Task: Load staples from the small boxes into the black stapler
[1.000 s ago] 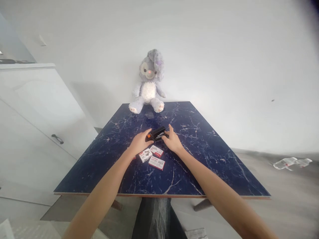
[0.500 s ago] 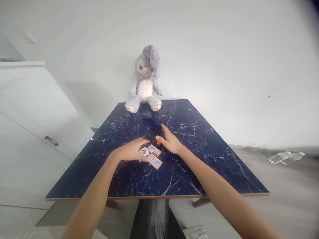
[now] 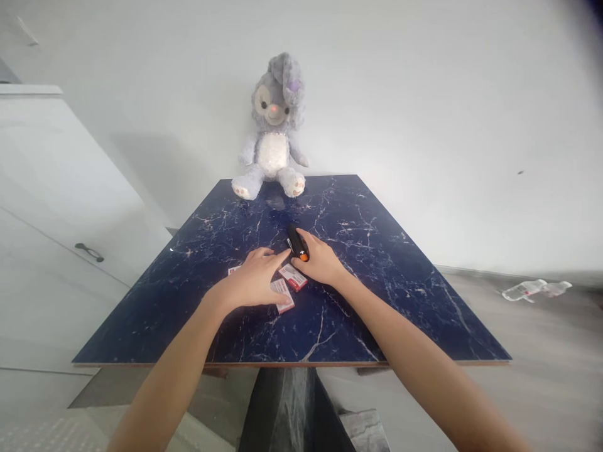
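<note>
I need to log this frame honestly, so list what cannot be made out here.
- Head view: the print on the small boxes is too small to read.
- The left hand covers part of the boxes, so their count is unclear.
- The right hand hides the near end of the black stapler; whether it has a real grip cannot be told.
- The table hides its base.

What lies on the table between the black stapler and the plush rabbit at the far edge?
Nothing: the head view shows bare marbled table between the stapler and the plush rabbit.
</note>
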`<state>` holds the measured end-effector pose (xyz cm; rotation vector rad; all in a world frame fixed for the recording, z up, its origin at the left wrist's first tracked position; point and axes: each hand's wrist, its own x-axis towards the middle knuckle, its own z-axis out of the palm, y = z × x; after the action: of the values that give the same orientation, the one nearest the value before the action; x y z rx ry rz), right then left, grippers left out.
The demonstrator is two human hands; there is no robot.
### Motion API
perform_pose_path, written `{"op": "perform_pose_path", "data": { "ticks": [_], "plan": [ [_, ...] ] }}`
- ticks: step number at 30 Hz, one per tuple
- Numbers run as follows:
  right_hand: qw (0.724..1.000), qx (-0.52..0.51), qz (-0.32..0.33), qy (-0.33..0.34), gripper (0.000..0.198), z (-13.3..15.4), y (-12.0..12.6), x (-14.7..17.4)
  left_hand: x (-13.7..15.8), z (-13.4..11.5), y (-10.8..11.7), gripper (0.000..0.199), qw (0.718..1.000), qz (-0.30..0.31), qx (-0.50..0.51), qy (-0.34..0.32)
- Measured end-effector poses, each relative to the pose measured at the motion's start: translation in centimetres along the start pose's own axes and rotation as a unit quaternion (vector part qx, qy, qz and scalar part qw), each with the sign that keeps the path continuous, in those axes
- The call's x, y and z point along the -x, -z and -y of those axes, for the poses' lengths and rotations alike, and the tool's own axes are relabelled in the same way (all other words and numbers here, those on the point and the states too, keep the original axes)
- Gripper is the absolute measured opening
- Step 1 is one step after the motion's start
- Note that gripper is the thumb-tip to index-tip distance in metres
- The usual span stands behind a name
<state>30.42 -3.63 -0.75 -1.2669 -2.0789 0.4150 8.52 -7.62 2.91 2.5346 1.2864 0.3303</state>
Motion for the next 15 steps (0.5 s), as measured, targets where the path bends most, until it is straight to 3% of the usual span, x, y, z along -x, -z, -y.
{"op": "perform_pose_path", "data": {
  "ticks": [4, 7, 10, 15],
  "plan": [
    [1.000, 0.005, 0.001, -0.011, 0.076, 0.0, 0.0, 0.0, -0.3, 1.1, 0.8, 0.072, 0.999, -0.042, -0.020, 0.026],
    [1.000, 0.004, -0.001, 0.005, 0.074, -0.2, 0.0, 0.0, -0.4, 1.0, 0.9, 0.071, 0.995, -0.068, -0.063, 0.030],
    [1.000, 0.004, 0.001, 0.023, 0.074, -0.4, 0.0, 0.0, -0.5, 0.3, 0.2, 0.069, 0.996, -0.036, -0.082, 0.010],
    [1.000, 0.010, 0.000, 0.027, 0.074, -0.5, -0.1, 0.0, -0.9, -0.2, -0.5, 0.043, 0.995, -0.010, -0.085, -0.042]
  ]
}}
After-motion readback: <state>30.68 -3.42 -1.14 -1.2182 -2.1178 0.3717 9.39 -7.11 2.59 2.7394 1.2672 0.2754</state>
